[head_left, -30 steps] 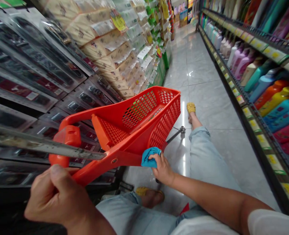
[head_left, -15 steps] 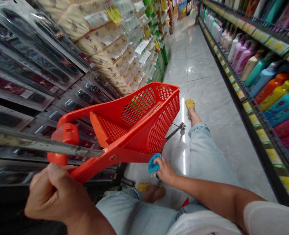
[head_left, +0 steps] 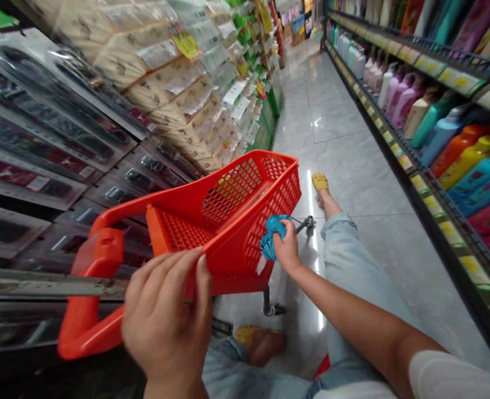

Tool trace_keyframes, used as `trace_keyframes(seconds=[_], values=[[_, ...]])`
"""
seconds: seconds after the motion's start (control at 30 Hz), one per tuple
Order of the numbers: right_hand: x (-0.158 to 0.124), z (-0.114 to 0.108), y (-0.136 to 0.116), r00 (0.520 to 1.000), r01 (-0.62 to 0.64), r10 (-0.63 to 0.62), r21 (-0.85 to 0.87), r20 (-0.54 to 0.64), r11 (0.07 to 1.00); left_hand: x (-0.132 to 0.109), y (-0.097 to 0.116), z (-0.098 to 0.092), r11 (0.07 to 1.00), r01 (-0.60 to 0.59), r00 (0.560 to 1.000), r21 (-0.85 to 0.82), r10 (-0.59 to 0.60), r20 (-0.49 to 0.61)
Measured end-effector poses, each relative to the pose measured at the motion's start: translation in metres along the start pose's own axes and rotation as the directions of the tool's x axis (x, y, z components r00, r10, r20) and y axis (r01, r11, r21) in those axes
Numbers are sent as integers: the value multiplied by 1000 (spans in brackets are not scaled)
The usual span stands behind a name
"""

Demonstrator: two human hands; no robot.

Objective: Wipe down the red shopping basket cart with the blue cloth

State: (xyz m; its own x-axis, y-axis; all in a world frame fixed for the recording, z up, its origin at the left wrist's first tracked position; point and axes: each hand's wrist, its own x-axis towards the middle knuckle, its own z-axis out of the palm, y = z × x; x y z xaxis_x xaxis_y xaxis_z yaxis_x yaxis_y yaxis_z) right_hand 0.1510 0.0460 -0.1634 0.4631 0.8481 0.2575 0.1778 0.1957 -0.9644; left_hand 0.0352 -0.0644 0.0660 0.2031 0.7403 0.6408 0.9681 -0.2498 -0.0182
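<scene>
A red plastic shopping cart (head_left: 223, 260) stands before me, its basket tilted away toward the aisle. My left hand (head_left: 170, 310) is closed over the cart's near side rim, fingers curled on the top edge; part of the rim is hidden beneath it. The cart's handle (head_left: 99, 255) lies to the left of that hand. In my right hand (head_left: 286, 244) is a crumpled blue cloth (head_left: 273, 235), pressed against or right beside the basket's perforated side wall. The visible part of the basket holds nothing.
Hanging blister packs (head_left: 53, 111) and stacked tissue packs (head_left: 174, 100) line the left. Along the right runs a shelf of colourful bottles (head_left: 444, 133). A grey tiled floor (head_left: 344, 149) lies between. A grey metal pole (head_left: 49, 285) crosses beside the handle. My yellow shoes (head_left: 320, 181) are near the cart.
My left hand has moved from the handle end to the basket's side rim. My right hand has raised the blue cloth from below the basket to its side wall.
</scene>
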Motion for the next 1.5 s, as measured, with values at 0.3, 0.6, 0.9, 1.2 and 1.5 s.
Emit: trace_keyframes(seconds=[0.3, 0.6, 0.9, 1.2, 1.5], values=[[-4, -23, -3, 939, 252, -252, 33, 233, 967, 38, 22, 57, 903, 219, 788, 369, -386, 480], [-3, -23, 4, 902, 342, -313, -51, 296, 938, 26, 27, 59, 944, 222, 793, 245, -321, 518], [4, -27, 14, 927, 343, -321, -93, 193, 935, 26, 29, 59, 949, 190, 798, 253, -299, 523], [19, -5, -8, 988, 143, -149, -111, -45, 983, 36, 17, 62, 872, -10, 882, 489, -222, 415], [62, 1, 1, 978, -34, 8, -124, -207, 992, 36, 13, 66, 781, -177, 938, 599, -50, 343]])
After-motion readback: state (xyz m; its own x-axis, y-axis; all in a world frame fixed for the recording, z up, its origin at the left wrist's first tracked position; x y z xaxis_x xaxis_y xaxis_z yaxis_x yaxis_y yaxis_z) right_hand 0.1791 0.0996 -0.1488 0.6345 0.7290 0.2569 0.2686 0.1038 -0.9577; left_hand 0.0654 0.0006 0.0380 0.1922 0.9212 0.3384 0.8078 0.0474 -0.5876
